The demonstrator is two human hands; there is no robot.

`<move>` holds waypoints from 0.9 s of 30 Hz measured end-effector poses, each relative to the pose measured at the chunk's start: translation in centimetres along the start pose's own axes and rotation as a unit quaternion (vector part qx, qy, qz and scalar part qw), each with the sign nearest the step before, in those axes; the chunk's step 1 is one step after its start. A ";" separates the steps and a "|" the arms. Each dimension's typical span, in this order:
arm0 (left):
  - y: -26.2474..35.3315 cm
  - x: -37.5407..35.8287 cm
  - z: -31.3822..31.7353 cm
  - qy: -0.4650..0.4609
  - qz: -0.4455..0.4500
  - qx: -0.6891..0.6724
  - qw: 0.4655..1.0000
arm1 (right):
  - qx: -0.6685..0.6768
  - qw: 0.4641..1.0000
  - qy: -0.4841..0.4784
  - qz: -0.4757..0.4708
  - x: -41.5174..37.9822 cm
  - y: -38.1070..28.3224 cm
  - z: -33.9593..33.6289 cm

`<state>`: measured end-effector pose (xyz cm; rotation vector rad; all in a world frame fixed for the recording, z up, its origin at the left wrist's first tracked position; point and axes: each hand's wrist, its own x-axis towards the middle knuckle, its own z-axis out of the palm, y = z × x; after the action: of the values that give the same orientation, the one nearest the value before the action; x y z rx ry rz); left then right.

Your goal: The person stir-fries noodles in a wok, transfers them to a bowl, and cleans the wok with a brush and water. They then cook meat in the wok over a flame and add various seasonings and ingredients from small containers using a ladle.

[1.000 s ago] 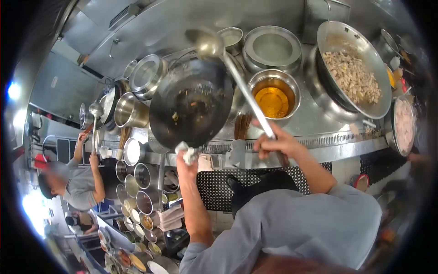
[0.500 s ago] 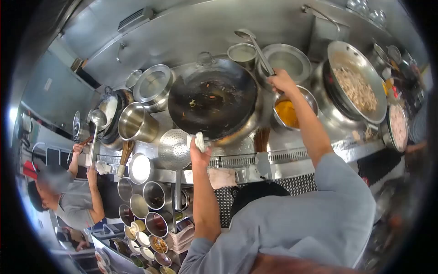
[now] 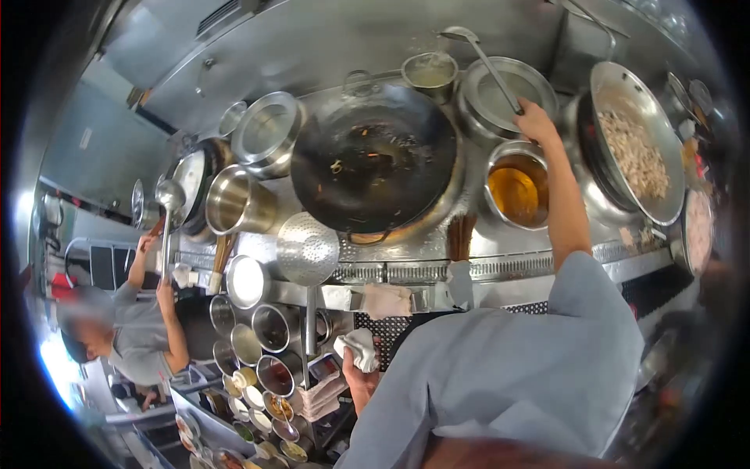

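Note:
My right hand (image 3: 537,123) is closed around the handle of a long ladle (image 3: 494,72). The ladle's bowl end is up at the back, just above a small metal pot (image 3: 430,72). Below that hand stands a steel pot of amber liquid (image 3: 517,191). Close to my body, my left hand (image 3: 361,381) grips a bunched white cloth (image 3: 358,349), apart from the stove. A large dark wok (image 3: 375,168) sits on the burner in front of me, with a few food scraps and a wet sheen inside.
A perforated strainer (image 3: 308,248) lies left of the wok, near a steel pot (image 3: 238,202). At right is a wide pan of chopped food (image 3: 634,148). A brush (image 3: 461,234) stands at the front. Several seasoning pots (image 3: 275,328) are at lower left. A co-worker (image 3: 141,328) holds another ladle.
My left hand has left the wok's near rim and come down toward my body with the cloth. My right hand and the ladle have shifted right and slightly farther back. The view has shifted too.

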<state>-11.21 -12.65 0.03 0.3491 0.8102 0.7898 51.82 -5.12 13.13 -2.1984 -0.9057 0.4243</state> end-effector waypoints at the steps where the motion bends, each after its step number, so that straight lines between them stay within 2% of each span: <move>1: 0.2 0.7 0.6 -0.008 -0.010 0.005 1.000 | -0.060 0.997 0.052 -0.021 -1.4 0.6 -1.4; 2: 0.3 1.9 1.6 0.008 0.015 0.001 1.000 | -0.063 0.996 0.061 -0.014 -2.3 0.8 -2.5; 3: 0.4 2.9 2.9 0.027 0.042 -0.004 0.999 | -0.045 0.997 0.051 0.037 -3.3 0.8 -3.3; 4: 0.4 5.0 5.3 0.105 0.077 -0.046 0.990 | -0.027 0.995 0.039 0.084 -3.9 0.9 -3.8; 5: 1.0 7.1 4.9 0.036 0.039 -0.034 0.998 | 0.046 0.991 -0.030 0.123 -3.0 2.4 -4.1; 6: 1.7 9.5 5.5 -0.006 0.014 -0.031 0.999 | 0.042 0.991 -0.036 0.119 -3.2 4.0 -3.9; 7: 3.1 9.9 9.7 0.027 0.011 0.027 0.999 | 0.332 0.927 -0.050 0.169 -2.8 5.4 -3.5; 8: 3.7 12.3 10.6 0.033 0.003 0.037 0.999 | 0.588 0.779 -0.065 0.208 -2.3 6.2 -3.5; 9: 4.5 14.1 12.6 0.050 -0.007 0.059 0.997 | 0.755 0.606 -0.088 0.235 -2.7 7.0 -3.3; 10: 5.3 16.0 14.5 0.064 -0.017 0.079 0.995 | 0.749 0.611 -0.103 0.233 -2.9 6.9 -3.2; 12: 5.9 19.5 16.5 0.079 -0.010 0.135 0.988 | 0.812 0.524 -0.113 0.231 -3.8 6.6 -2.3; 13: 5.7 22.0 14.9 0.079 -0.020 0.123 0.989 | 0.819 0.529 -0.110 0.192 -4.9 5.5 -1.8; 14: 5.6 23.9 13.5 0.076 -0.033 0.112 0.990 | 0.819 0.529 -0.111 0.192 -5.9 4.1 -1.4; 15: 5.4 23.3 14.7 0.138 -0.005 0.119 0.983 | 0.818 0.537 -0.105 0.180 -7.1 2.7 -1.3; 18: 5.5 23.2 14.2 0.071 0.024 0.151 0.986 | 0.821 0.543 -0.088 0.157 -10.4 -1.0 -1.2; 20: 5.5 22.9 14.5 0.076 0.033 0.164 0.983 | 0.849 0.500 -0.122 0.121 -13.1 -3.0 -0.5; 22: 5.7 22.4 15.2 0.075 0.041 0.171 0.982 | 0.848 0.504 -0.121 0.109 -16.1 -5.2 0.0; 24: 6.2 21.9 14.9 0.054 0.032 0.182 0.981 | 0.860 0.465 -0.193 0.081 -19.2 -7.3 1.2; 26: 6.6 22.4 12.9 0.016 0.014 0.184 0.983 | 0.857 0.468 -0.203 0.078 -22.2 -9.0 2.8; 27: 7.2 22.5 11.2 -0.090 -0.066 0.094 0.989 | 0.856 0.469 -0.208 0.065 -23.9 -10.2 3.6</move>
<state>3.39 8.98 -0.12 0.5213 0.7307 0.5512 28.26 -15.31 18.67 -0.1779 -0.0903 1.2333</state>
